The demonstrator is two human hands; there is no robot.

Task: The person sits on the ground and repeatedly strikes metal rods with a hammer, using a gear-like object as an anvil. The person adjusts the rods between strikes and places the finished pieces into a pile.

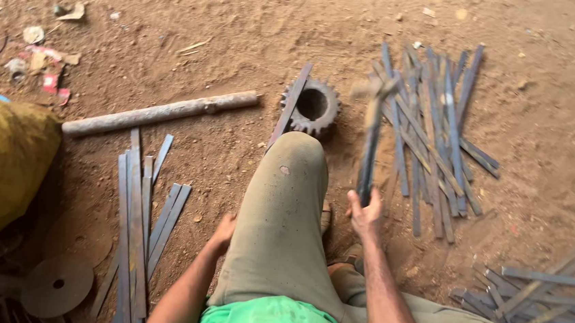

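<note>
Gripping the hammer (371,137) tight in the right hand (365,214), shaft running away toward the blurred head beside the flat strip (289,107) propped on the gear (311,106), left hand (224,230) lower, fingers hidden behind the knee.

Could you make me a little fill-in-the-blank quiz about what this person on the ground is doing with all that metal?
1. The right hand grips the handle of a ____.
2. One metal strip leans across a toothed ____ lying on the dirt.
3. The left hand rests beside the person's raised ____.
4. Left of the gear lies a long grey ____.

Missing words: hammer; gear; knee; pipe
</note>
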